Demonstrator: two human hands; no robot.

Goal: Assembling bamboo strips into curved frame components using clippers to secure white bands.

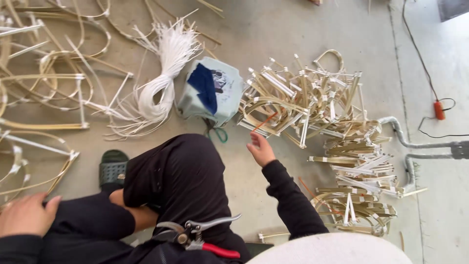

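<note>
The right hand (pixel 260 149) stretches forward on a black-sleeved arm, fingers loosely curled and parted. The left hand (pixel 25 213) rests relaxed, palm down, on the person's own leg.

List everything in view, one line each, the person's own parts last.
Bent cane frames: one pile, pale tan, right of centre.
Taped frame stack: one, tan, lower right.
Loose cane loops: many, tan, left floor.
White strip bundle: one, top centre.
Cloth bag: one, pale green and navy, centre.
Scissors: one, green handles, below bag.
Pruning shears: one, red handle, on lap.
Sandal: one, dark green, left.
Cable: one, black, orange plug, right.
Right hand: reaching toward pile, open.
Left hand: resting on leg.
</note>
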